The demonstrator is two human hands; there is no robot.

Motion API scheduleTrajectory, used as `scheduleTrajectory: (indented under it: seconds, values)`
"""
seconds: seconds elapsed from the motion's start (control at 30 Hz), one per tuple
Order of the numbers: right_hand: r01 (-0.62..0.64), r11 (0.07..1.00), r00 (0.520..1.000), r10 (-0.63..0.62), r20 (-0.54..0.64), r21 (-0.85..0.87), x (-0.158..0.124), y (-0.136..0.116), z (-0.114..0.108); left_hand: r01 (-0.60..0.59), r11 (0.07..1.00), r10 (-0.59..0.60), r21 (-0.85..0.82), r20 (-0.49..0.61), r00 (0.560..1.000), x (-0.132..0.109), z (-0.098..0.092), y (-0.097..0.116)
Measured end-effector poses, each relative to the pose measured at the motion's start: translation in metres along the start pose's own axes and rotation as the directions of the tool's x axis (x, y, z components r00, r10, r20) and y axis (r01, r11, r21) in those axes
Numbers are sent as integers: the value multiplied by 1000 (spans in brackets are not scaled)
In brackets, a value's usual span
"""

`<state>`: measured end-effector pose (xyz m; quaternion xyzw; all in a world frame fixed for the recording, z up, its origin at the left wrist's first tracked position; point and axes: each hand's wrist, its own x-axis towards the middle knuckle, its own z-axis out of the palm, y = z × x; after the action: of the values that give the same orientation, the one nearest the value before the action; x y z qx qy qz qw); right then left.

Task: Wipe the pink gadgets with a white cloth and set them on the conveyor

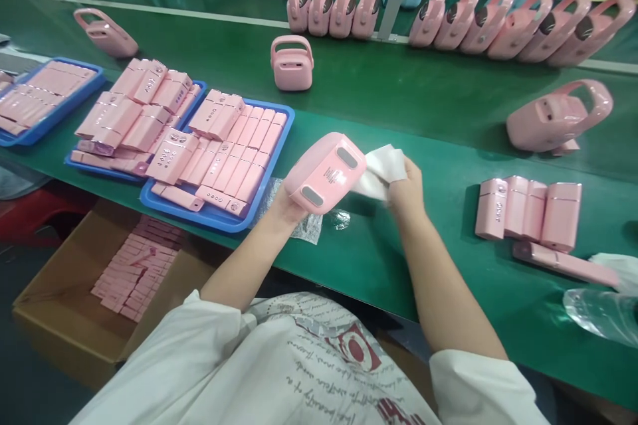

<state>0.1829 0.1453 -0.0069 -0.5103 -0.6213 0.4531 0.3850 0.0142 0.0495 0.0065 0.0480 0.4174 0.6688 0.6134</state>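
My left hand (293,204) grips a pink device (323,172) from beneath, its fingers mostly hidden behind it. The device is tipped so that its base faces me, showing two grey pads and a small printed label. To its right, my right hand (406,189) pinches a crumpled white cloth (381,169), which hangs close beside the device's edge. Whether cloth and device touch, I cannot tell. Under my left wrist, a piece of bubble wrap (308,229) lies on the green table (359,259).
Blue trays (222,222) of pink boxy parts stand at left, above a cardboard box (60,305) holding more. Pink handled devices (292,66) line the back. Several upright pink pieces (531,209) and a clear bottle (603,315) are at right.
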Motion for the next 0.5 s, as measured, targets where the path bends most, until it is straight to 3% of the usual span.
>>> scheduleTrajectory:
  seconds: [0.07, 0.17, 0.23, 0.33, 0.5]
  values:
    - [88, 921, 995, -96, -4, -380, 3, -5, -32, -15, 1000, 15, 3, 17, 1000, 1, -1, 0]
    - [-95, 655, 991, -12, -136, -750, -1, -7, -86, -30, 999, 30, -37, 2, 1000, 6, -1, 0]
    - [-238, 483, 971, 135, -197, -843, -10, -4, -114, -36, 996, 31, -80, -64, 997, 14, 3, 1]
    - [-314, 285, 933, 270, -239, -905, -27, 4, -136, -75, 997, 69, -36, -153, 986, 27, 17, 4]
    - [-296, 199, 939, 241, -246, -934, -46, 10, -138, -220, 968, 231, 123, -85, 969, 59, 67, 13]
